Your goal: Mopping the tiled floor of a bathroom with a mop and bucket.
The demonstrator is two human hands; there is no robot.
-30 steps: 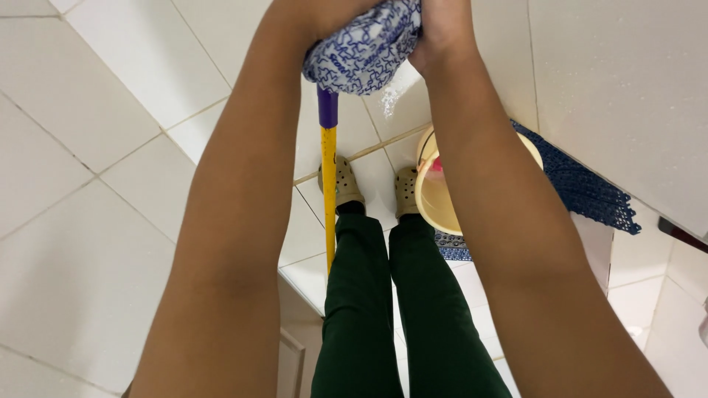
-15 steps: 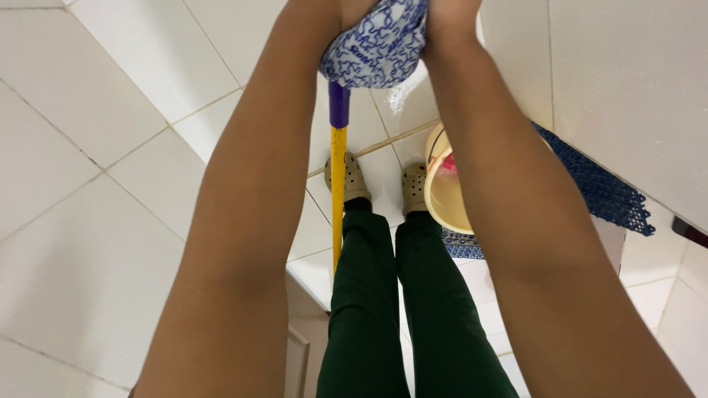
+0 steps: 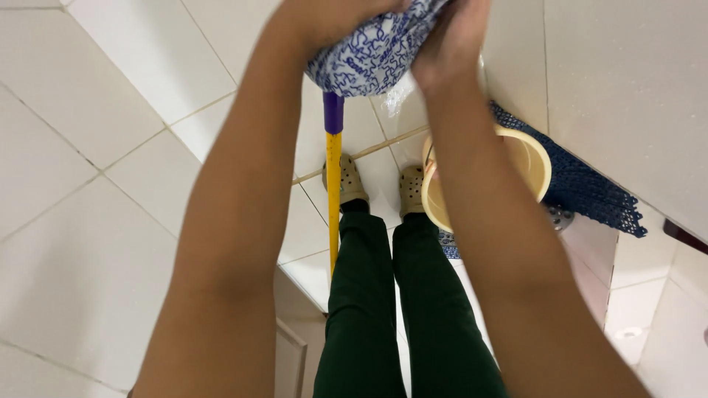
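Note:
Both my hands are raised at the top of the view, wrapped around a blue-and-white patterned cloth mop head (image 3: 372,59). My left hand (image 3: 332,18) grips its left side, and my right hand (image 3: 451,40) presses on its right side. The mop's purple collar and yellow handle (image 3: 333,184) hang straight down from the cloth toward the floor. Water drips from the cloth beside my right hand. Below stand my legs in dark green trousers (image 3: 402,309) and beige clogs (image 3: 343,180).
A cream plastic bucket (image 3: 535,158) stands on the white tiled floor right of my feet, partly behind my right forearm. A dark blue mat (image 3: 590,195) lies beyond it. A floor drain (image 3: 560,216) shows near the bucket. White tiled walls enclose the space.
My hands have shifted on the mop head and squeezed it tighter; the view has drifted slightly, so the bucket shows more. The mop stays upright.

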